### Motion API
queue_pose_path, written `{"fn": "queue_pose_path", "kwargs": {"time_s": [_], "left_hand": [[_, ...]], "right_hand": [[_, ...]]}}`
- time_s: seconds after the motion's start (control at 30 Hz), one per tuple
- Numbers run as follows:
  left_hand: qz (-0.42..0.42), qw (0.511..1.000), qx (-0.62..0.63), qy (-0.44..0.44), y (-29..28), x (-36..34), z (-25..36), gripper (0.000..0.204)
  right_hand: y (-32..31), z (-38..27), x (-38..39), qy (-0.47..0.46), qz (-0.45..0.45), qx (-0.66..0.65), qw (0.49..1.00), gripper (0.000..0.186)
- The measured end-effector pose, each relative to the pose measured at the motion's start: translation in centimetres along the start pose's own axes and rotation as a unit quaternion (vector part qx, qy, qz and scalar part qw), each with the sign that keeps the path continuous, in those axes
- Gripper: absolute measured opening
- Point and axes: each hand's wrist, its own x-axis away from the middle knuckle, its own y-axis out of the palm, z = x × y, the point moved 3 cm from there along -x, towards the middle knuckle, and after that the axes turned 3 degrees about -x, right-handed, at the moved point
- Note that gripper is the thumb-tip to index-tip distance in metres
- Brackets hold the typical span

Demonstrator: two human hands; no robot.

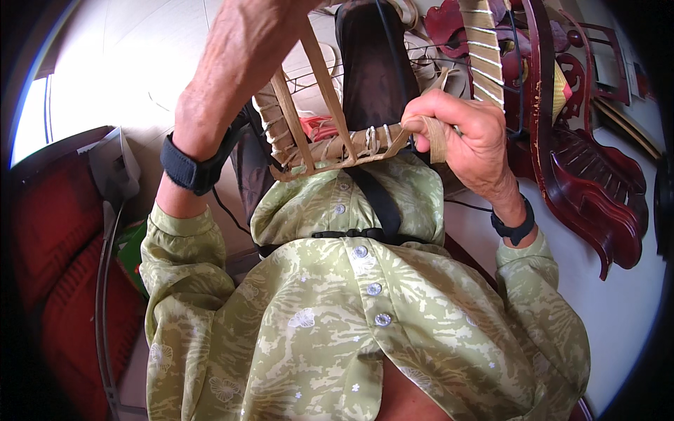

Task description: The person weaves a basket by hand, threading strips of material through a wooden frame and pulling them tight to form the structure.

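Observation:
My right hand (460, 137) is closed, thumb and bent fingers gripping a flat tan strip (437, 140) that loops down below the fingers. It is at the right end of the near rail of a frame (375, 140), wrapped in brown material and bound with white cord, which lies across my lap. Two tan strips (324, 88) run from that rail toward the far side. My left hand (256, 31) reaches forward over the frame's left side. Its fingers are beyond the top edge, so what they touch is hidden.
Dark red carved wooden furniture (562, 168) stands close on the right, beside another cord-bound side (483, 49). Red cushioning (70, 281) and a grey metal stand (105, 281) are at the left. A black cable (232, 214) hangs near my left wrist.

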Motion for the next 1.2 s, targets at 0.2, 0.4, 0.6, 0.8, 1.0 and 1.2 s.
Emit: {"fn": "queue_pose_path", "kwargs": {"time_s": [0.2,0.4,0.6,0.8,1.0,1.2], "left_hand": [[0.073,0.988,0.128,0.038,2.6,1.5,-2.6,0.017],[0.083,0.979,0.119,0.142,1.7,2.3,0.0,0.012],[0.078,0.985,0.003,0.151,1.2,2.7,3.3,0.011],[0.084,0.984,0.032,0.153,1.2,3.8,4.1,0.010],[0.096,0.981,0.112,0.123,1.8,4.3,3.8,0.028],[0.086,0.983,0.130,0.092,1.5,4.8,4.2,0.040]], "right_hand": [[-0.7,-0.9,-1.5,0.047,-0.064,0.035,0.996,0.011],[-1.5,-3.7,-4.5,-0.010,-0.086,0.085,0.993,0.005],[-2.6,-6.3,-8.5,-0.085,-0.062,0.140,0.984,0.009],[-3.4,-7.4,-9.6,-0.047,-0.021,0.148,0.988,0.006],[-3.4,-5.5,-10.1,0.038,-0.069,-0.002,0.997,0.010],[-3.3,-3.7,-11.0,0.176,-0.144,-0.118,0.967,0.014]]}}
